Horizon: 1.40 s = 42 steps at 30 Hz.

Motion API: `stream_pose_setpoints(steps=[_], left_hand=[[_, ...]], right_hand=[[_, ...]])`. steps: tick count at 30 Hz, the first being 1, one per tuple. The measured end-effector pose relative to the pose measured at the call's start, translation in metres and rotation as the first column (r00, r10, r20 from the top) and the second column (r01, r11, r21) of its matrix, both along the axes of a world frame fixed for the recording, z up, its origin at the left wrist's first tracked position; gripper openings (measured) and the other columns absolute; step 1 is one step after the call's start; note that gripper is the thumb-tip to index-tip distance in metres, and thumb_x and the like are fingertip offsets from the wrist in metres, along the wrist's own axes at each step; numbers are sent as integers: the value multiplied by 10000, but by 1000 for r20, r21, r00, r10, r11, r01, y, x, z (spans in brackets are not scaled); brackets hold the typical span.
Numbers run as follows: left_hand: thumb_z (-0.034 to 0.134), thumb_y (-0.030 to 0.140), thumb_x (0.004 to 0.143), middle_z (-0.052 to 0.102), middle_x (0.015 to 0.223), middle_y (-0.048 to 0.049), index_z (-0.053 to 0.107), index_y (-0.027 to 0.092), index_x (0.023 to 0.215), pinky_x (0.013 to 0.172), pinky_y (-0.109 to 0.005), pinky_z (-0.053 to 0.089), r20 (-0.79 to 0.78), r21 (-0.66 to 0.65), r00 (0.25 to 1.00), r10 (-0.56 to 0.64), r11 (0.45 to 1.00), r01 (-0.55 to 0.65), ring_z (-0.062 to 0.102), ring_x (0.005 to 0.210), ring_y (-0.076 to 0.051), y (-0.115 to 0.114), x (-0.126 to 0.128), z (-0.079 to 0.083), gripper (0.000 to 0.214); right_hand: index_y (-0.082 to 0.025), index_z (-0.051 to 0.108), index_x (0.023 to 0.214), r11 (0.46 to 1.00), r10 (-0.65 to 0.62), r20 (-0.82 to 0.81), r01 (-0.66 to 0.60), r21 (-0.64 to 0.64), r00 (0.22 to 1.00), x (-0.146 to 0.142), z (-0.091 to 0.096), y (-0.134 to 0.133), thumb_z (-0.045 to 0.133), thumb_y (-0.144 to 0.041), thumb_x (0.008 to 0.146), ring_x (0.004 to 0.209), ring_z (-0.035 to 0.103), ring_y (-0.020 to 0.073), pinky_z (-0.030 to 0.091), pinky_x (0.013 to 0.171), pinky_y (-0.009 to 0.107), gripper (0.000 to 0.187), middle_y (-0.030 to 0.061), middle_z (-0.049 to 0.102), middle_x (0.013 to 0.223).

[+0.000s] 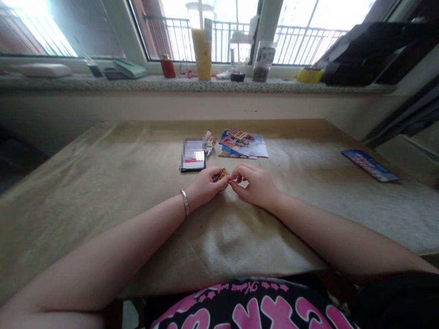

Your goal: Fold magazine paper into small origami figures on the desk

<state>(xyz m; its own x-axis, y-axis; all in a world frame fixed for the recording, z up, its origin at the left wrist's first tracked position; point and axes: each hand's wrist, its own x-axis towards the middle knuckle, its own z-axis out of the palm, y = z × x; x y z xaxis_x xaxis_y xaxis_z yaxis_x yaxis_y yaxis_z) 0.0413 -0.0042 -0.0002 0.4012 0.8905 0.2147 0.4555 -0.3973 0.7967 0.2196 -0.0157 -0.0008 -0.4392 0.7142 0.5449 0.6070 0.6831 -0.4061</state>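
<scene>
My left hand [206, 186], with a silver bangle at the wrist, is curled round a small orange and dark object [221, 175] that I cannot name. My right hand [254, 184] meets it fingertip to fingertip, its fingers pinched together at the same small object. Both hands rest on the brown paper-covered table [103, 183], near its middle. A phone [193, 156] lies just beyond my left hand.
Behind the phone lie a torn wrapper [209, 141] and a colourful printed packet [244, 144]. A blue packet [370, 165] lies at the right. The stone windowsill [137, 83] holds a yellow cup [202, 54], a red cup [168, 67], jars and a black tray.
</scene>
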Motion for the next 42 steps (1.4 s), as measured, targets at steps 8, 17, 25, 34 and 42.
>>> stream_pose_setpoints(steps=[8,17,25,34,42], left_hand=[[534,375,819,509,623,14,546,146,675,543,-213,357,66,31,998,-16,999,14,457,590,-104,2,-2,-1,271],[614,299,805,582,789,-31,701,174,784,677,-233,434,89,287,996,19,957,-44,531,757,-127,4,-5,-4,154],[647,328,786,614,755,-32,720,169,776,591,-208,442,113,237,994,9,971,-36,551,683,-108,7,-6,-8,176],[693,311,721,646,882,-31,569,152,1153,610,-218,514,299,-95,954,-18,994,48,628,666,-108,7,-4,-8,477],[594,286,798,700,873,-55,650,137,903,759,-270,511,221,-41,974,-48,997,59,650,815,-160,9,-2,-10,191]], right_hand=[[-191,543,739,967,-52,-164,9,-256,985,-2,-4,7,580,-303,793,584,519,103,418,546,227,130,-10,569,679],[-169,555,715,863,-6,-361,-177,-473,933,-1,-8,14,573,-381,774,584,533,114,411,545,234,220,0,587,638],[-169,538,731,864,-12,-333,-158,-478,943,-2,-7,13,565,-326,749,557,491,99,380,509,214,160,-8,566,639],[-169,551,725,879,-32,-319,-125,-461,947,-1,-12,17,546,-301,751,545,457,86,368,512,210,135,-20,538,635],[-170,560,757,893,-88,-347,-80,-442,934,0,-12,18,552,-310,743,626,515,116,403,530,220,141,2,550,695]])
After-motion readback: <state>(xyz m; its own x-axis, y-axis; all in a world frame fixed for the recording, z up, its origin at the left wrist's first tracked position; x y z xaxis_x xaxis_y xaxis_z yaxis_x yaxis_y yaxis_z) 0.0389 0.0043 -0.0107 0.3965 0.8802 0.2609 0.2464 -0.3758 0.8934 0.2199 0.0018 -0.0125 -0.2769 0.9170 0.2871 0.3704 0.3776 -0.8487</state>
